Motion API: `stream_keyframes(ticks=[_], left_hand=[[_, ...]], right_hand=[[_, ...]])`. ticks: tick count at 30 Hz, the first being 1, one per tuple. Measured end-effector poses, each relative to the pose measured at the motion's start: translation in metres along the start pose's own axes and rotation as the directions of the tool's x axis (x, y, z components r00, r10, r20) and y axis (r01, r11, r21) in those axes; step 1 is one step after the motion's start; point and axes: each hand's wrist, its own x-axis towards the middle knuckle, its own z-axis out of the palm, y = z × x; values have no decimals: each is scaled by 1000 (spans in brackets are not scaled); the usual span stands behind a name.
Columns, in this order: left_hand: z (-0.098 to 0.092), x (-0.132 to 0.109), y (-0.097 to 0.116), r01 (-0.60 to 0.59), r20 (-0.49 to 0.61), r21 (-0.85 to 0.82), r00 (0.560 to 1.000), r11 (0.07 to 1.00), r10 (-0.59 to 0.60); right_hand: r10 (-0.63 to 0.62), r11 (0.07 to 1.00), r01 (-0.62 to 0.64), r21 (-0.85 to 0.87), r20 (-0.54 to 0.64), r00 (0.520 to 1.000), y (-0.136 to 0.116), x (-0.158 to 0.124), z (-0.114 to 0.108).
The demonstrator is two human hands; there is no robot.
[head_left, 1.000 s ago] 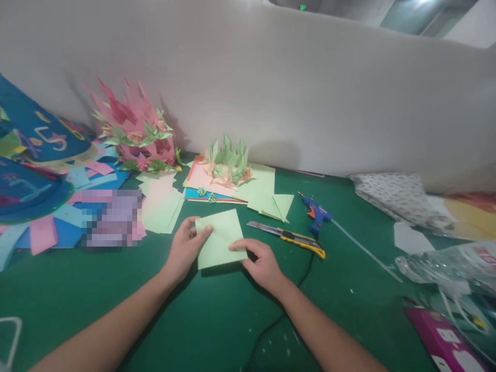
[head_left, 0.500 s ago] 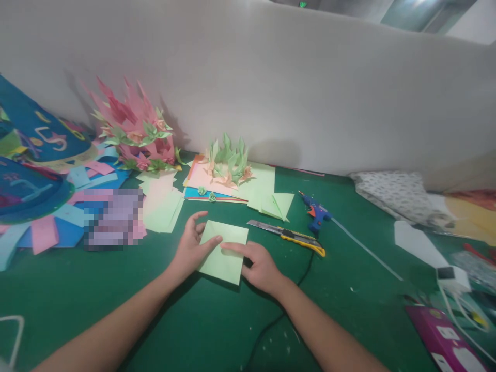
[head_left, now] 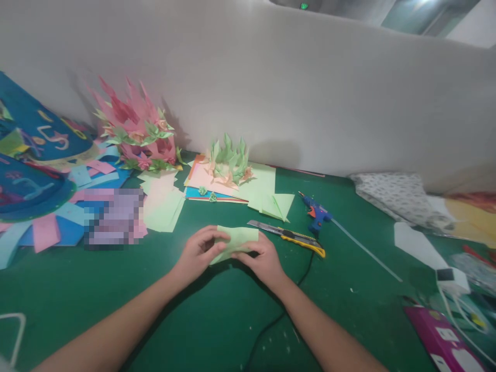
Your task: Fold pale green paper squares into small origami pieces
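The green sheet (head_left: 237,238) has come up off the mat: half a second back it lay flat and square, and now it's curled over into a narrow, soft band just left of the utility knife (head_left: 289,236). Left hand (head_left: 199,252) has its fingers curled and the thumb pinching the sheet's left end; right hand (head_left: 264,258) pinches the right end, fingers bunched close together. Whether there's a crease in it or only a bend, hard to say at this angle.

The knife itself is a long grey blade with a yellow grip, lying flat. Just right of it, a blue glue gun (head_left: 316,214) with a clear stick trailing out. Behind the knife, thin pale green sheets (head_left: 267,194) fanned flat, and spiky folded green paper flowers (head_left: 228,161). Far left of the knife, a jagged pink paper crown (head_left: 134,121) and loose pastel slips (head_left: 163,206).

All of it sits on a dull green table mat (head_left: 186,320), speckled with white crumbs, against a plain pale wall (head_left: 290,82). A black cable (head_left: 271,324) snakes out below the knife
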Motion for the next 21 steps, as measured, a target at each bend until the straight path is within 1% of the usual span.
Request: stream_keyframes(ticks=[2, 4, 5, 6, 8, 10, 13, 17, 21], left_hand=[[2, -1, 1, -55, 58, 28, 997, 998, 54], [3, -2, 3, -101, 106, 84, 990, 991, 92], [4, -3, 4, -107, 114, 111, 989, 988, 94], [5, -3, 4, -99, 107, 128, 991, 987, 85], [4, -2, 3, -45, 70, 131, 997, 990, 36], [3, -1, 0, 24, 29, 100, 999, 995, -27], [1, 2, -4, 62, 1, 23, 998, 998, -62], [1, 2, -2, 63, -21, -11, 998, 998, -64], [3, 0, 0, 94, -55, -52, 994, 994, -97]], right_hand=[[6, 1000, -6, -15, -35, 999, 2, 0, 0], [-11, 1000, 11, -18, -26, 1000, 3, 0, 1], [-23, 1000, 23, -19, -16, 1000, 3, -1, 1], [-32, 999, 32, -23, -7, 999, 3, -1, 1], [-41, 998, 42, -36, 10, 999, 2, -1, 1], [-46, 997, 48, -56, 41, 998, 0, -1, 1], [-56, 992, 64, -110, 77, 995, -2, -1, 0], [-38, 987, 45, -153, 50, 998, -1, 1, 0], [2, 992, -3, -129, -13, 1000, -1, 1, 0]])
